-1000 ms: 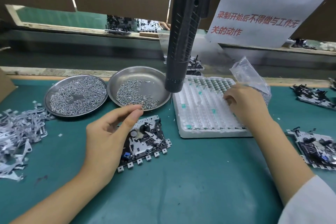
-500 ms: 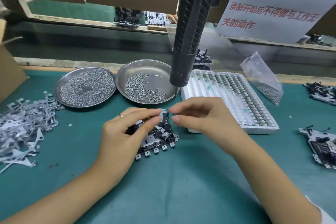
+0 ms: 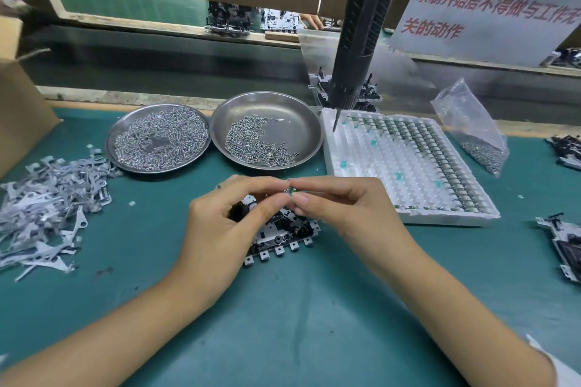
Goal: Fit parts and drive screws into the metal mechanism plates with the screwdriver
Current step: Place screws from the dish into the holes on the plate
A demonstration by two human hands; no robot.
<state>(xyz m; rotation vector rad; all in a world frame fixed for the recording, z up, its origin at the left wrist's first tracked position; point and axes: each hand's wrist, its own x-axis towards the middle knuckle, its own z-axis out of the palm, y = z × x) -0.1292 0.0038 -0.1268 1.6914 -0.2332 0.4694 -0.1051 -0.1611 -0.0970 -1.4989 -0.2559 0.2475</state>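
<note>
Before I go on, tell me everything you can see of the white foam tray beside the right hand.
The white foam tray lies flat on the green mat, right of the screw dish and beyond the right hand. It looks like soft white foam moulded into a grid of small pockets. Its far rows and right-hand columns hold small grey-green parts; most remaining pockets look empty, a few showing green bits. The hanging screwdriver ends above its far left corner. Neither hand touches it.

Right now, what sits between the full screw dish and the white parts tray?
Head view: the second metal dish, partly filled with screws, sits between the full dish and the tray.
</note>
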